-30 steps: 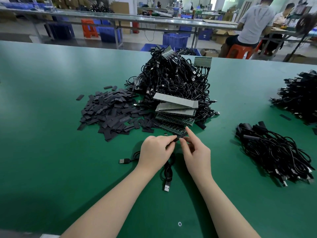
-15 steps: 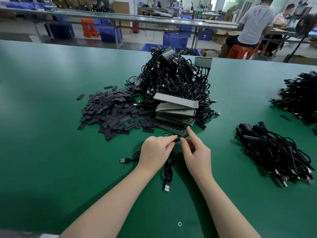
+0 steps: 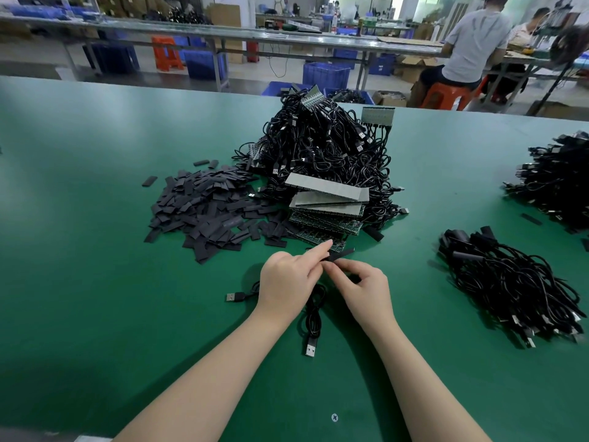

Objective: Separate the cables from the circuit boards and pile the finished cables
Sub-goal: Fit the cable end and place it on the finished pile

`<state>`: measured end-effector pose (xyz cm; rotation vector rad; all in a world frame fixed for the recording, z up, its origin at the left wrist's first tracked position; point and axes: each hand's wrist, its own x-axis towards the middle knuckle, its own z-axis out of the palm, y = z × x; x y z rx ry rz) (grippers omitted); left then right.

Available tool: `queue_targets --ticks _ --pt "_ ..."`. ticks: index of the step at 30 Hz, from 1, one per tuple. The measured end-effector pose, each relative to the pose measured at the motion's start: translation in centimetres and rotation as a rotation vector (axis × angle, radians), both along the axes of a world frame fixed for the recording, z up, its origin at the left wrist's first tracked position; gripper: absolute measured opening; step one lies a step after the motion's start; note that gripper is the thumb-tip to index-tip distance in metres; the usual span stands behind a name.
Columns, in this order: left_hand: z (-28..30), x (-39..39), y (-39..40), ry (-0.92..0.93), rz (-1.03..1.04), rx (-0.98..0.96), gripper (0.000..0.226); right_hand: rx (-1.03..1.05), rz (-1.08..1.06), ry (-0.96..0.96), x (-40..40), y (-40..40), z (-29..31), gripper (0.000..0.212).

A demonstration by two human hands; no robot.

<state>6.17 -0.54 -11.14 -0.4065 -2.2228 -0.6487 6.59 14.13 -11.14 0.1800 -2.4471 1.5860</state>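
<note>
My left hand (image 3: 288, 282) and my right hand (image 3: 366, 287) meet over the green table, both pinching a small black sleeve piece (image 3: 339, 255) at one end of a black USB cable (image 3: 314, 317). My left index finger points forward. The cable loops under my hands; one USB plug (image 3: 310, 349) lies near me, another plug (image 3: 234, 296) sticks out to the left. Just beyond my hands sits a stack of circuit boards (image 3: 328, 205) in front of a tall heap of black cables still on boards (image 3: 322, 145). A pile of loose cables (image 3: 510, 285) lies to the right.
A spread of flat black sleeve pieces (image 3: 207, 208) covers the table left of the boards. Another cable heap (image 3: 557, 180) sits at the far right edge. Behind the table are benches, blue crates and seated people (image 3: 471, 49).
My right hand's fingers have curled down around the black piece, and my left index finger has stretched out forward. The cable and piles have not moved.
</note>
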Motion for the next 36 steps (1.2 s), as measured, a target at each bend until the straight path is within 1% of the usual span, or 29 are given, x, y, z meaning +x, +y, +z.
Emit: queue_targets --ticks 4,11,13,15,17,20,23,29,31,33,34,36 --pt "-0.2 0.0 0.0 -0.005 0.005 -0.047 0.035 -0.037 0.003 0.002 0.0 -0.1 0.0 0.027" --pt "-0.1 0.2 0.2 -0.040 -0.029 -0.042 0.042 -0.096 -0.077 -0.022 0.3 0.1 0.4 0.025" --pt "-0.2 0.1 0.1 -0.043 -0.022 -0.041 0.043 -0.031 -0.022 -0.039 0.3 0.0 0.5 0.023" --pt "-0.1 0.0 0.0 -0.004 -0.030 -0.063 0.041 0.070 0.041 -0.034 0.3 -0.2 0.5 0.014" --pt "0.0 0.0 0.0 0.035 -0.062 -0.101 0.040 0.090 0.038 -0.028 0.3 -0.2 0.3 0.013" --pt "0.1 0.2 0.2 0.036 -0.107 -0.119 0.041 0.001 0.017 -0.053 0.1 0.1 0.2 0.014" --pt "-0.1 0.4 0.3 0.011 -0.151 -0.087 0.038 -0.091 -0.014 -0.062 0.0 0.2 0.1 0.026" --pt "-0.2 0.4 0.3 -0.005 -0.228 -0.015 0.045 -0.243 -0.073 -0.079 0.2 0.3 0.5 0.027" --pt "0.0 0.4 0.2 0.031 -0.219 -0.001 0.044 -0.425 -0.184 -0.076 0.2 0.4 0.9 0.023" --pt "0.1 0.5 0.1 0.042 -0.195 0.033 0.042 -0.709 -0.276 -0.094 -0.1 0.8 1.7 0.018" --pt "0.2 0.5 0.0 0.038 -0.183 0.044 0.042 -0.818 -0.307 -0.089 -0.4 1.3 2.4 0.016" --pt "0.2 0.6 0.0 0.017 -0.159 0.052 0.042 -0.903 -0.368 0.008 -1.0 3.0 4.0 0.016"
